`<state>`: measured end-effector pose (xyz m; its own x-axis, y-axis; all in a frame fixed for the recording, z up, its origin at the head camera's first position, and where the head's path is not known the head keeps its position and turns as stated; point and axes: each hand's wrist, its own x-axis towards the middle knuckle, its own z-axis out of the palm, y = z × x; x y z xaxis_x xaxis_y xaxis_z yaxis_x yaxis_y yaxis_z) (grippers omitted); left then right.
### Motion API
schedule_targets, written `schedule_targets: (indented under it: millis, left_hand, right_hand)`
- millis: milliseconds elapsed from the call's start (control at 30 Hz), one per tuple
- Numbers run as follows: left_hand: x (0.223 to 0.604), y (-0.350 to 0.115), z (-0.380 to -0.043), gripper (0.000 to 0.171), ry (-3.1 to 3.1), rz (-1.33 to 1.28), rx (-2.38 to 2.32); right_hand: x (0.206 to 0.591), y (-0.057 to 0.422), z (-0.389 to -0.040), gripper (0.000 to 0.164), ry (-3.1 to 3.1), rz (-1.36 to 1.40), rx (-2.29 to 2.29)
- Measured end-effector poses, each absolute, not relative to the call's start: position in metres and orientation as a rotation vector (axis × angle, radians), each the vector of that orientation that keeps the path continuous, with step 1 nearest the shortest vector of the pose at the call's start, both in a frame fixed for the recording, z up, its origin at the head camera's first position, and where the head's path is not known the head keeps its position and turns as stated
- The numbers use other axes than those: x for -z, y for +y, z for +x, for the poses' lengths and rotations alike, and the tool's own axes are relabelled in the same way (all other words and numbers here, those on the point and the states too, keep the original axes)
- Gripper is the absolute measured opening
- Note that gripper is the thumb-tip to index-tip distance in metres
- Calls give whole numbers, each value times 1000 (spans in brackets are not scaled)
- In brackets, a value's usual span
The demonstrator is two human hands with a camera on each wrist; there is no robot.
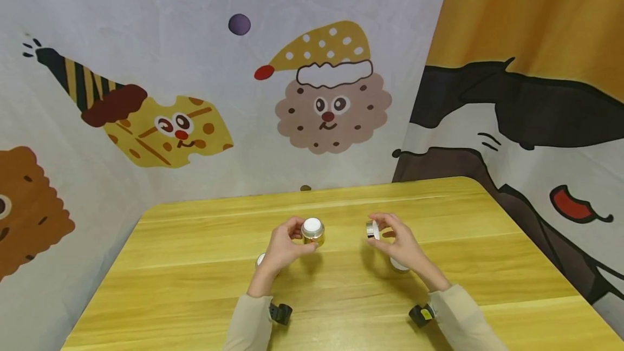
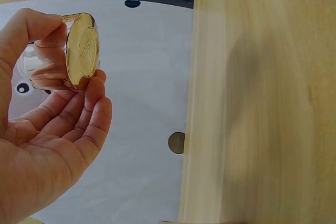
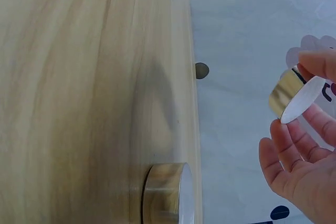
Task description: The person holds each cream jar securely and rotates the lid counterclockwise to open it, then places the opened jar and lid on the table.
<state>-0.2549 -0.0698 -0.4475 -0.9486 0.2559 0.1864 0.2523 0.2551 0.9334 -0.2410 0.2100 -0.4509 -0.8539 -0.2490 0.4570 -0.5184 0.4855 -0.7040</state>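
My left hand (image 1: 284, 244) holds a small gold cosmetic jar (image 1: 313, 232) above the table, its white top facing up. In the left wrist view the jar's gold base (image 2: 83, 51) shows, gripped between thumb and fingers. Apart from it, to the right, my right hand (image 1: 401, 241) pinches a shiny gold lid (image 1: 371, 229) with a white inside, tilted on its side. The right wrist view shows this lid (image 3: 295, 96) between thumb and fingertips. Below the right hand another gold lid (image 3: 164, 195) lies on the table, white side up. A round white-topped thing (image 1: 260, 259) is partly hidden behind my left wrist.
The yellow wood-grain table (image 1: 341, 313) has rounded far corners. A cloth backdrop (image 1: 253, 123) with cartoon figures hangs directly behind its far edge and along the sides. Dark straps with small black devices (image 1: 281, 313) sit on both wrists.
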Motion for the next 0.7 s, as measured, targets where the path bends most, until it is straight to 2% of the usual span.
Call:
schedule_targets:
  millis: [600, 700]
  left_hand:
    - [450, -72, -257, 38, 2470, 538, -1881]
    - [440, -72, -252, 37, 2463, 539, -1888]
  right_hand:
    - [466, 207, -246, 41, -2637, 538, -1127]
    - [465, 206, -246, 40, -2676, 539, -1098]
